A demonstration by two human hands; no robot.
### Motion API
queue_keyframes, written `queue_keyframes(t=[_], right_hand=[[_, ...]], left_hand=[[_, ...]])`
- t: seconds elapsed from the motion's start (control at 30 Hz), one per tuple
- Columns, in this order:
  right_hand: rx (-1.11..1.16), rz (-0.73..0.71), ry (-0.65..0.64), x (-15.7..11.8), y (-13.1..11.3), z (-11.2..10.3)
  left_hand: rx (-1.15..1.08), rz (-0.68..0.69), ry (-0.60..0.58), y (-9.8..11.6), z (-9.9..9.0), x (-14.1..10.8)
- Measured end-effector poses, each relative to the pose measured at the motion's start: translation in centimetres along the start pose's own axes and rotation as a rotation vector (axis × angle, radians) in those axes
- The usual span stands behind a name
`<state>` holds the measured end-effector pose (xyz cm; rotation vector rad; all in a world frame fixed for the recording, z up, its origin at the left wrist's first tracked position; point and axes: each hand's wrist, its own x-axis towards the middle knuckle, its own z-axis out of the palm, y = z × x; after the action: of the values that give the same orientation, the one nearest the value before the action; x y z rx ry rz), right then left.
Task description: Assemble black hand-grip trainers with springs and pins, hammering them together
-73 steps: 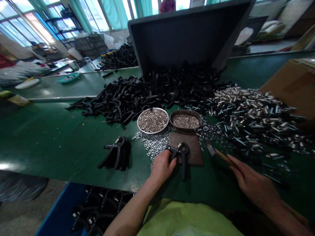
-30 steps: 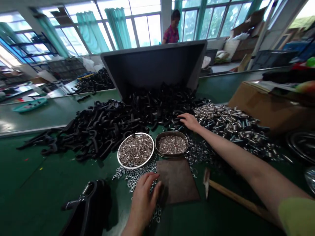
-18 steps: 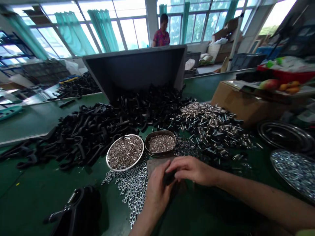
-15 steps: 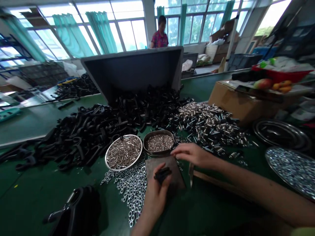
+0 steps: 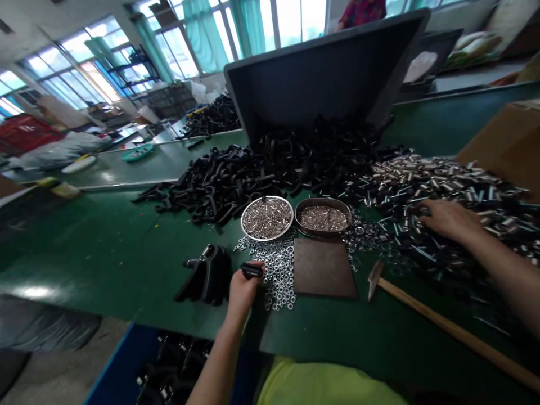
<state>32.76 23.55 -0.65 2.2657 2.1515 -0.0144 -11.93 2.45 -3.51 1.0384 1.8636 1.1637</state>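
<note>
My left hand (image 5: 243,284) is closed on a small black part (image 5: 252,270), beside the metal rings (image 5: 280,275) spread on the green table. At the right, my right hand (image 5: 451,220) reaches to the edge of a heap of silvery cylinders and black parts (image 5: 439,180); its fingertips are among the pieces, and whether they hold one is too small to tell. A brown metal plate (image 5: 324,267) lies between the hands. Behind it stand a round dish of pins (image 5: 267,219) and an oval tin of small pieces (image 5: 323,218).
A hammer (image 5: 447,326) lies at the right front. Black parts (image 5: 206,275) are stacked left of my left hand. A large grey bin (image 5: 320,73) lies tipped behind a black heap (image 5: 219,183). A blue crate (image 5: 113,365) stands below the table edge. A person's torso (image 5: 363,12) shows behind.
The view has swung left and down. My left hand has moved left, off the metal plate, with the black part. My right hand has gone from beside the tin to the heap at the right.
</note>
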Motion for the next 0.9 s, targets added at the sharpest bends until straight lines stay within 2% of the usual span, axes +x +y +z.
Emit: queue_keyframes(t=[0.07,0.17,0.27,0.4,0.53,0.6,0.77,0.9], right_hand=[[0.018,-0.022,0.008,0.0,-0.3,0.4],[0.125,-0.076,0.017,-0.8,-1.5,0.2],[0.408,-0.132,-0.053,-2.2,-3.2,-0.7],[0.875,-0.122,-0.056,-4.1,-4.7,-1.7],[1.380,-0.062,-0.187,-6.5,-5.6,-1.8],[1.550,-0.060,-0.275,-8.0,-6.5,-1.8],[1.755,-0.046,-0.418,-11.5,-9.4,-1.9],[1.812,-0.054,-0.426,-13.6,-11.6,-1.3]], left_hand=[[0.135,0.071,0.007,-0.3,-0.2,0.4],[0.406,0.214,-0.031,-0.2,0.6,1.3],[0.675,0.312,-0.076,0.5,2.0,2.4],[0.925,0.326,-0.164,0.9,3.4,4.0],[1.020,0.329,-0.207,0.9,3.7,5.1],[1.050,0.349,-0.222,1.1,3.8,5.2],[1.174,0.369,-0.207,1.9,4.1,4.6],[1.171,0.373,-0.208,2.4,3.9,4.6]])
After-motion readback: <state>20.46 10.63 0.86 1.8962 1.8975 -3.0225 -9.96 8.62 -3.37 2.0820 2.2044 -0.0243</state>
